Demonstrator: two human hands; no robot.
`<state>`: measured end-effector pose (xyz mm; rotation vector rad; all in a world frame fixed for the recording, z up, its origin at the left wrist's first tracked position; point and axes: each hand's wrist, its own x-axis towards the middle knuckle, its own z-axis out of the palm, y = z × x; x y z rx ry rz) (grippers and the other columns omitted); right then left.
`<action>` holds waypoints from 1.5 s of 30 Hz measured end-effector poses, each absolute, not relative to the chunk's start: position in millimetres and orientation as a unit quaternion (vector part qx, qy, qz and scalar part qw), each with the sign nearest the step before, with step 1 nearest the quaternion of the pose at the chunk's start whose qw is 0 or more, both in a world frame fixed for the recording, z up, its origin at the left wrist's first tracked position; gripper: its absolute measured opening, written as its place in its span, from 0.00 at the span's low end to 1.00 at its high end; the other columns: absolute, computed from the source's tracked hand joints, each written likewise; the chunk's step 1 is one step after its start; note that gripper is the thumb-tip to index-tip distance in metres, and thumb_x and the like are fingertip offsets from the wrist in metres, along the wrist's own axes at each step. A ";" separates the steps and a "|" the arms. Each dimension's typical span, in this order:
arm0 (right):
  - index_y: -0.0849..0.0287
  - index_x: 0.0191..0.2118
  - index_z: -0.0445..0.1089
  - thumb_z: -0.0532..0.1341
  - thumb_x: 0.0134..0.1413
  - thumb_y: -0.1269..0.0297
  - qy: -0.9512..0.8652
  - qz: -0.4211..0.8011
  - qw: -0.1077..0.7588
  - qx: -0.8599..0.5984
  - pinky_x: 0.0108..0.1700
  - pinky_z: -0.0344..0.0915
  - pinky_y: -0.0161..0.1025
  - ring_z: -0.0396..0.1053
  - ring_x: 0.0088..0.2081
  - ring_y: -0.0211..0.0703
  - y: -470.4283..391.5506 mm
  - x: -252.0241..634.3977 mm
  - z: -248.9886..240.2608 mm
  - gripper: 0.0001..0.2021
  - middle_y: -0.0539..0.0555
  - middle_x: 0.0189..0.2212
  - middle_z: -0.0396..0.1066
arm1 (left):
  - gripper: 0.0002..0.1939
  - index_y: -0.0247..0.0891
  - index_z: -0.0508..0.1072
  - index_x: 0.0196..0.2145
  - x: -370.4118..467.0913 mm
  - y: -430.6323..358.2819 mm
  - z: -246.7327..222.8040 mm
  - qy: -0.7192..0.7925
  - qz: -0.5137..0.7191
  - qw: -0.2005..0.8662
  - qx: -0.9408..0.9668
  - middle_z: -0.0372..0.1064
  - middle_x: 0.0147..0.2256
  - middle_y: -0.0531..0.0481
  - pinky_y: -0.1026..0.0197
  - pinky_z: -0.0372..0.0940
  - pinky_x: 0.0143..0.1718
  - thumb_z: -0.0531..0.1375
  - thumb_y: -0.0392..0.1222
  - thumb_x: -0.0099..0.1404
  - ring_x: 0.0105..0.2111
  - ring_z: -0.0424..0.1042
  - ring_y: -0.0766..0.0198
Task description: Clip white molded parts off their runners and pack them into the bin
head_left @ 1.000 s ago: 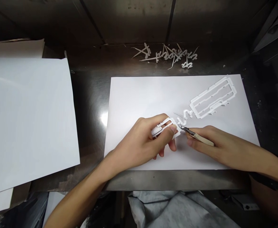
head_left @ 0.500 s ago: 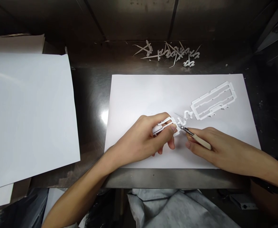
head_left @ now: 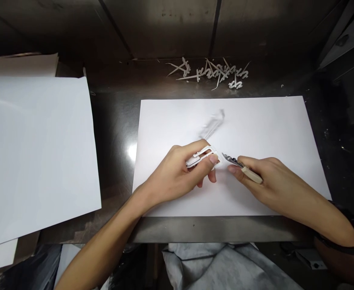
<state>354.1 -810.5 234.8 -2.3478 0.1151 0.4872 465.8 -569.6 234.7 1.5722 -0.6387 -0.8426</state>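
My left hand (head_left: 184, 169) pinches a white plastic frame (head_left: 198, 156) between thumb and fingers, just above the sheet of white paper (head_left: 170, 121). Fingers cover part of that frame. In my right hand (head_left: 267, 177) are nippers with a beige handle (head_left: 251, 175); their metal jaws point at the end of the held frame, a little apart from it. Beyond my left hand a second white plastic frame (head_left: 212, 124) shows smeared by motion. Whether it touches the held frame, I cannot tell.
Cut-off white plastic sprues (head_left: 217, 71) lie heaped on the metal bench behind the paper. A large white sheet (head_left: 38, 153) is at the left. The bench's front edge (head_left: 213, 228) runs below my hands.
The second frame has swung from the right of the paper to behind my left hand. The curved sprue between the frames no longer shows. The nippers' jaws have come away from the held frame.
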 end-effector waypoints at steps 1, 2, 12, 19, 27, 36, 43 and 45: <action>0.55 0.30 0.57 0.57 0.78 0.40 0.056 0.179 0.373 -0.909 0.28 0.51 0.42 0.53 0.25 0.39 -811.8 354.9 236.1 0.27 0.46 0.23 0.56 | 0.09 0.39 0.75 0.44 465.5 -569.4 234.6 -0.276 -0.354 0.596 0.666 0.79 0.36 0.54 0.69 0.68 0.29 0.61 0.45 0.82 0.28 0.73 0.71; 0.55 0.31 0.57 0.58 0.77 0.37 0.070 0.168 0.385 -0.905 0.29 0.52 0.41 0.54 0.26 0.39 -813.3 356.0 237.5 0.29 0.46 0.23 0.57 | 0.08 0.39 0.75 0.46 465.1 -569.1 234.9 -0.281 -0.343 0.609 0.657 0.79 0.37 0.53 0.69 0.69 0.30 0.60 0.45 0.82 0.30 0.74 0.70; 0.55 0.33 0.61 0.57 0.76 0.33 0.131 0.123 0.411 -0.894 0.31 0.54 0.41 0.56 0.28 0.39 -817.5 363.5 234.3 0.30 0.45 0.25 0.60 | 0.06 0.40 0.76 0.52 459.7 -565.9 242.3 -0.346 -0.286 0.679 0.581 0.79 0.42 0.49 0.64 0.74 0.47 0.63 0.35 0.79 0.43 0.81 0.66; 0.55 0.32 0.57 0.58 0.77 0.40 0.123 0.098 0.388 -0.908 0.28 0.52 0.41 0.55 0.25 0.39 -815.0 366.5 233.7 0.26 0.44 0.23 0.59 | 0.06 0.40 0.77 0.51 457.1 -565.7 238.2 -0.345 -0.289 0.682 0.577 0.79 0.42 0.47 0.61 0.74 0.45 0.64 0.37 0.79 0.42 0.82 0.63; 0.46 0.50 0.74 0.60 0.75 0.54 0.094 0.070 0.418 -0.901 0.39 0.62 0.40 0.75 0.42 0.44 -814.9 371.3 223.2 0.08 0.45 0.42 0.79 | 0.05 0.47 0.72 0.52 471.6 -562.2 249.9 -0.263 -0.157 0.822 0.480 0.76 0.37 0.54 0.65 0.71 0.31 0.57 0.40 0.83 0.27 0.74 0.69; 0.46 0.59 0.75 0.66 0.73 0.51 -0.005 0.040 0.413 -0.910 0.45 0.64 0.43 0.76 0.43 0.47 -780.3 424.7 231.2 0.15 0.49 0.45 0.80 | 0.12 0.47 0.64 0.50 469.2 -550.4 277.0 -0.088 -0.178 0.890 0.410 0.76 0.41 0.51 0.63 0.67 0.28 0.51 0.56 0.83 0.26 0.73 0.66; 0.52 0.52 0.76 0.67 0.72 0.50 -0.042 0.049 0.485 -0.872 0.48 0.63 0.44 0.72 0.41 0.48 -763.1 446.3 228.5 0.13 0.50 0.40 0.78 | 0.32 0.50 0.67 0.63 469.0 -546.1 274.9 -0.039 -0.251 0.881 0.398 0.75 0.56 0.44 0.54 0.71 0.39 0.42 0.72 0.80 0.38 0.75 0.57; 0.55 0.48 0.76 0.67 0.72 0.51 -0.049 0.050 0.513 -0.855 0.49 0.64 0.44 0.73 0.44 0.49 -765.5 448.0 226.6 0.12 0.51 0.43 0.79 | 0.34 0.50 0.68 0.64 468.8 -545.4 272.6 -0.036 -0.259 0.885 0.384 0.75 0.56 0.43 0.55 0.71 0.38 0.42 0.74 0.79 0.38 0.75 0.57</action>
